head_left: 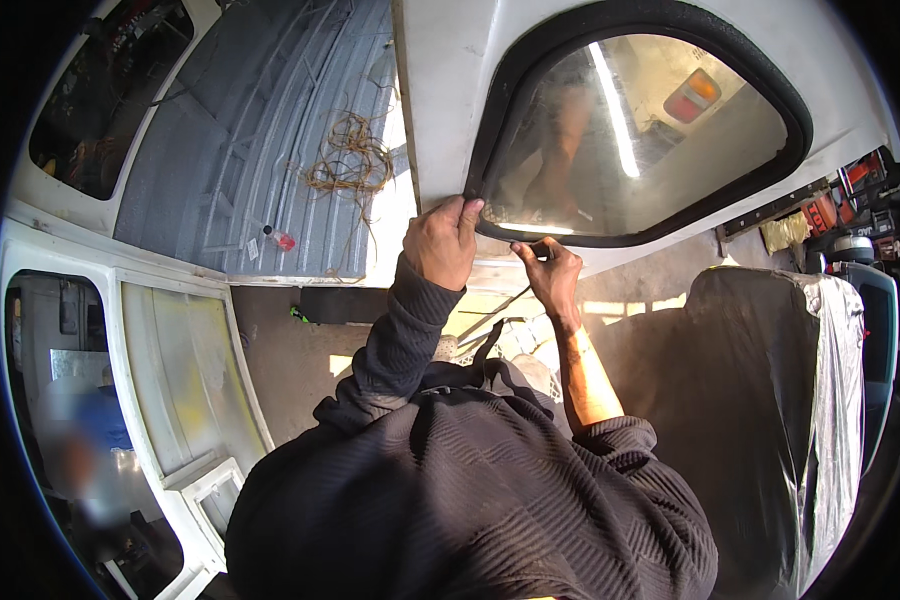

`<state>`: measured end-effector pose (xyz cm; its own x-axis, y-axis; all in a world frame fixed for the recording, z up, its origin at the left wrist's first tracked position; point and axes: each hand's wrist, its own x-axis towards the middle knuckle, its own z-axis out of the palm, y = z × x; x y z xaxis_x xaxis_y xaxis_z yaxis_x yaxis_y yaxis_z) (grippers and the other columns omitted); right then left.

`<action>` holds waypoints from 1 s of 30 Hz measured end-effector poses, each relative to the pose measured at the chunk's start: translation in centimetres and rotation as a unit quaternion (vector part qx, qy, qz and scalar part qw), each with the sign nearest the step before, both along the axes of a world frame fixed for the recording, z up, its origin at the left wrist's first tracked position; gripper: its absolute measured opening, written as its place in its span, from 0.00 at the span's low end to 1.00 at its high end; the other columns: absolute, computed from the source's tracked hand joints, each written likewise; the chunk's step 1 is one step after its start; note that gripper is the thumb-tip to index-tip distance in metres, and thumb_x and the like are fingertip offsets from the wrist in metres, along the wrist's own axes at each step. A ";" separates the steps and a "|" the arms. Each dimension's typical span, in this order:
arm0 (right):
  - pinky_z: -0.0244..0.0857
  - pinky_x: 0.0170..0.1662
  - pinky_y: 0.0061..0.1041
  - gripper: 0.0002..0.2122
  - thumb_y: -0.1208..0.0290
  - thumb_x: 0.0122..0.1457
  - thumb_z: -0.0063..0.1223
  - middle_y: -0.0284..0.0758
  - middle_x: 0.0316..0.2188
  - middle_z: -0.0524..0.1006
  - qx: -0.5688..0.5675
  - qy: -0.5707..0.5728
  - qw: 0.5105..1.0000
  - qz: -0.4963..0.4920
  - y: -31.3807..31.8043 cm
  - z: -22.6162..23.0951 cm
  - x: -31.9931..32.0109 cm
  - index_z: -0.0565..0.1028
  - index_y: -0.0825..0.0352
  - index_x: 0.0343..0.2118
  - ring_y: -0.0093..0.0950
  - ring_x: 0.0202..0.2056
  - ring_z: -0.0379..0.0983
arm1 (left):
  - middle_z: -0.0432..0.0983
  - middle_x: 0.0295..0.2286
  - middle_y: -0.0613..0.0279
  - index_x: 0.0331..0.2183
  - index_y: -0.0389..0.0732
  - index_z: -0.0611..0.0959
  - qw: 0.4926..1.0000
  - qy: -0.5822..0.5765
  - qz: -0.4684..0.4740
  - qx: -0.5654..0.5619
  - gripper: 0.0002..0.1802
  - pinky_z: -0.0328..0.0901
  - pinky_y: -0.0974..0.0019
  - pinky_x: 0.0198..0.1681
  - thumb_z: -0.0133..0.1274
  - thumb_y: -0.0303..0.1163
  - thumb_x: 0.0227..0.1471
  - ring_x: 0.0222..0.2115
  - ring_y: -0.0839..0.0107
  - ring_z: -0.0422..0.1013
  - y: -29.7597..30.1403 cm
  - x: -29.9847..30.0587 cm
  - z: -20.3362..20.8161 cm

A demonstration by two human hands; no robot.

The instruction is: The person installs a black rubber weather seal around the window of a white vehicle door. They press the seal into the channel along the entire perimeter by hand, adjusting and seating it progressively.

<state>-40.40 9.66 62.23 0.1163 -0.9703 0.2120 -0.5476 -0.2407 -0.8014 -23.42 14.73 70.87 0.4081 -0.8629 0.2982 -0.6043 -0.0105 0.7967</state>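
Observation:
In front of me stands a white vehicle panel (450,60) with a window (630,130) framed by a thick black rubber seal (785,95). My left hand (440,243) is closed at the seal's lower left corner, thumb and fingertips pressed on the rubber. Just right of it, my right hand (553,278) pinches thumb and forefinger together, close under the seal's lower edge. A small dark bit shows at those fingertips, too small to name. An orange and red lamp (692,95) appears in the glass, along with a bright streak of light.
Tangled brown cord (350,160) lies on a ribbed grey cargo floor (290,60), with a clear bottle with red (282,240) near its edge. Left is an open white door (185,360), with a blurred person (95,440) beyond. Dark plastic sheeting (730,380) covers a bulky thing at right.

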 end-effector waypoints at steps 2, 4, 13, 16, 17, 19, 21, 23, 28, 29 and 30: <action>0.62 0.23 0.24 0.16 0.62 0.47 0.65 0.38 0.15 0.75 0.018 -0.007 1.000 -0.012 0.1 0.2 0.2 0.76 0.72 0.22 0.23 0.16 0.66 | 0.73 0.20 0.48 0.22 0.37 0.75 0.999 -0.030 -0.010 0.017 0.17 0.64 0.54 0.25 0.49 0.40 0.54 0.24 0.47 0.71 0.1 0.6 -0.6; 0.64 0.26 0.25 0.16 0.62 0.46 0.65 0.39 0.18 0.78 0.027 -0.025 0.999 -0.023 0.3 0.0 0.3 0.76 0.73 0.22 0.23 0.20 0.69 | 0.73 0.20 0.48 0.22 0.37 0.76 0.998 -0.054 -0.010 0.026 0.17 0.64 0.54 0.25 0.49 0.40 0.54 0.23 0.48 0.71 0.2 0.8 -1.0; 0.60 0.21 0.22 0.16 0.63 0.46 0.66 0.36 0.12 0.73 0.011 -0.012 0.999 -0.035 0.3 0.5 0.6 0.74 0.73 0.20 0.20 0.14 0.63 | 0.74 0.20 0.48 0.22 0.37 0.77 0.995 -0.072 0.038 0.050 0.19 0.65 0.53 0.26 0.50 0.43 0.53 0.24 0.47 0.72 0.3 -0.3 -1.0; 0.59 0.21 0.22 0.17 0.64 0.47 0.65 0.34 0.11 0.70 -0.012 -0.035 0.998 -0.050 0.8 -0.4 0.8 0.72 0.73 0.19 0.19 0.15 0.60 | 0.73 0.17 0.49 0.22 0.36 0.77 0.998 -0.011 0.012 0.055 0.20 0.64 0.56 0.25 0.50 0.45 0.53 0.21 0.50 0.71 0.2 0.1 -2.1; 0.58 0.20 0.22 0.17 0.64 0.47 0.65 0.33 0.11 0.68 0.003 -0.033 0.998 -0.058 1.1 0.0 1.0 0.71 0.72 0.18 0.19 0.15 0.58 | 0.72 0.16 0.51 0.21 0.36 0.77 0.999 0.009 0.013 0.050 0.21 0.63 0.58 0.24 0.51 0.45 0.52 0.19 0.53 0.70 0.1 0.0 -3.4; 0.58 0.20 0.22 0.16 0.65 0.48 0.64 0.33 0.11 0.68 0.010 -0.036 0.997 -0.066 1.5 0.1 1.1 0.70 0.72 0.18 0.20 0.15 0.57 | 0.72 0.14 0.55 0.22 0.34 0.78 0.999 0.044 0.004 0.008 0.19 0.63 0.62 0.23 0.54 0.42 0.51 0.16 0.62 0.70 0.2 -0.8 -6.4; 0.59 0.21 0.22 0.16 0.64 0.49 0.63 0.35 0.11 0.68 0.006 -0.047 0.996 -0.069 1.3 -0.8 1.0 0.71 0.73 0.19 0.20 0.15 0.58 | 0.76 0.20 0.57 0.30 0.33 0.80 0.987 0.149 -0.040 0.052 0.13 0.66 0.68 0.23 0.55 0.36 0.51 0.19 0.69 0.72 0.4 -2.2 -9.9; 0.60 0.22 0.23 0.15 0.64 0.49 0.62 0.37 0.13 0.71 0.014 -0.055 0.997 -0.058 1.3 -0.9 1.2 0.73 0.73 0.21 0.22 0.16 0.61 | 0.77 0.25 0.58 0.35 0.32 0.80 0.960 0.250 -0.064 0.108 0.13 0.69 0.72 0.24 0.55 0.32 0.51 0.22 0.73 0.74 0.3 -3.6 -11.1; 0.64 0.28 0.24 0.12 0.67 0.49 0.62 0.40 0.20 0.77 0.013 -0.072 0.997 0.029 0.1 -1.7 -0.3 0.76 0.73 0.27 0.25 0.21 0.70 | 0.78 0.25 0.60 0.34 0.31 0.79 0.951 0.305 -0.039 0.026 0.12 0.68 0.72 0.28 0.54 0.32 0.53 0.25 0.76 0.74 -1.2 -6.0 -13.2; 0.65 0.29 0.24 0.12 0.67 0.49 0.61 0.40 0.22 0.77 0.018 -0.068 0.996 0.051 -0.2 -2.0 -1.1 0.76 0.73 0.28 0.26 0.23 0.71 | 0.78 0.25 0.60 0.34 0.30 0.79 0.949 0.313 -0.029 0.023 0.12 0.68 0.73 0.28 0.54 0.31 0.53 0.25 0.76 0.74 -1.4 -6.1 -13.6; 0.65 0.31 0.24 0.11 0.68 0.49 0.61 0.41 0.24 0.78 0.024 -0.063 0.995 0.072 -0.5 -2.3 -1.8 0.76 0.72 0.29 0.26 0.24 0.73 | 0.78 0.25 0.61 0.34 0.30 0.79 0.947 0.321 -0.020 0.020 0.12 0.68 0.73 0.29 0.54 0.31 0.53 0.25 0.77 0.74 -1.6 -6.3 -13.9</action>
<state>-42.16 9.17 59.94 0.2302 -0.9548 0.1880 -0.4051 -0.2696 -0.8736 -29.71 13.12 56.92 0.4617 -0.8864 -0.0325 0.0030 -0.0351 0.9994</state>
